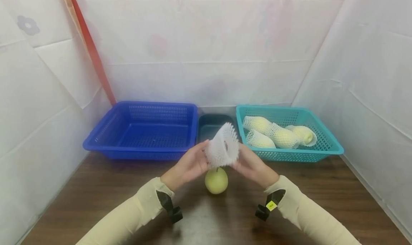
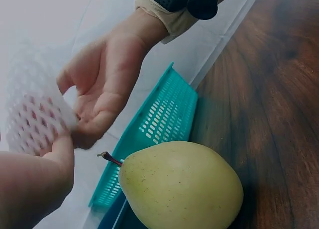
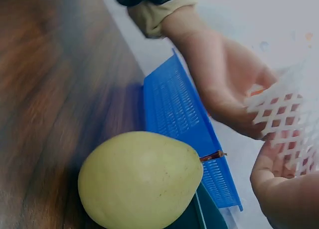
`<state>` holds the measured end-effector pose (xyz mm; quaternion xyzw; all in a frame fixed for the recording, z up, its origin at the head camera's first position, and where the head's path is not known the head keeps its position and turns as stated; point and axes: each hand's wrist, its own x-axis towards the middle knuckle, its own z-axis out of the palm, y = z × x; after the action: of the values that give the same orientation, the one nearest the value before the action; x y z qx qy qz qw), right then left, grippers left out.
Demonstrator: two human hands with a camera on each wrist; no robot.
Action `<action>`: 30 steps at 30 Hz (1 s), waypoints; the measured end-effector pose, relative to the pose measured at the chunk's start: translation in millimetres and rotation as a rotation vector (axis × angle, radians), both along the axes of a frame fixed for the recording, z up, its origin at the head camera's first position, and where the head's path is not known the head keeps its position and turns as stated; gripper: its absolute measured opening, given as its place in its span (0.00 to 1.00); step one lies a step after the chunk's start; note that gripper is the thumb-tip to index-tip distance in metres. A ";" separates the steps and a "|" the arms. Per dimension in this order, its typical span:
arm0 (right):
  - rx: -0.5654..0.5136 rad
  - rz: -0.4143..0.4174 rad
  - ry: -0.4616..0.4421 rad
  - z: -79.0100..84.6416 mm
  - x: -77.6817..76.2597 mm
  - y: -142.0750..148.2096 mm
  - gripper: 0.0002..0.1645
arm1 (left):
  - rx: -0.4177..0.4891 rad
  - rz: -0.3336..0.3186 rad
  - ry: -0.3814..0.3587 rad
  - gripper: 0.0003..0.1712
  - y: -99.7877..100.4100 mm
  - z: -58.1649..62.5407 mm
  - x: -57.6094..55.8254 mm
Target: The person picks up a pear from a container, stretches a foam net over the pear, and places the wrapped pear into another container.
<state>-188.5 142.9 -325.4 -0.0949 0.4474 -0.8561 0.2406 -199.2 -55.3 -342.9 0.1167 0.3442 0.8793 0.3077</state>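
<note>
Between both hands a white foam net sleeve (image 1: 220,148) is held up, its mesh opening spread. My left hand (image 1: 192,163) grips its left side, and my right hand (image 1: 252,165) grips the right side. Fingers show through the mesh in both wrist views. Just below the sleeve a bare yellow-green pear (image 1: 216,181) stands on the table, its stem (image 2: 109,158) showing; neither hand touches it.
A blue basket (image 1: 140,154) stands at the back left. At the back right, a teal basket (image 1: 289,155) holds several pears in foam nets (image 1: 283,137). Between them sits a dark tray (image 1: 215,117). White sheeting (image 1: 206,41) encloses the brown wooden table (image 1: 128,187).
</note>
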 end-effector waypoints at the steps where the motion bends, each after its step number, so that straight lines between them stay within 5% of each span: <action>1: -0.004 -0.013 -0.031 -0.9 -0.8 0.0 0.14 | -0.001 0.008 -0.017 0.18 -0.3 -0.9 -0.4; 8: 0.031 -0.055 -0.133 -7.2 0.8 2.2 0.14 | -0.066 0.086 -0.082 0.16 -2.9 -9.7 0.6; 20: 0.092 -0.070 -0.213 -29.1 4.7 5.2 0.13 | -0.174 0.107 -0.112 0.13 -10.2 -30.5 6.7; 30: 0.168 -0.040 -0.208 -55.4 8.2 7.1 0.12 | -0.273 0.128 -0.120 0.24 -15.0 -57.1 14.9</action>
<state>-180.3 149.9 -380.9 0.0239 0.4922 -0.8254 0.2755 -184.3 -70.3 -400.0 -0.0012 0.4481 0.8477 0.2839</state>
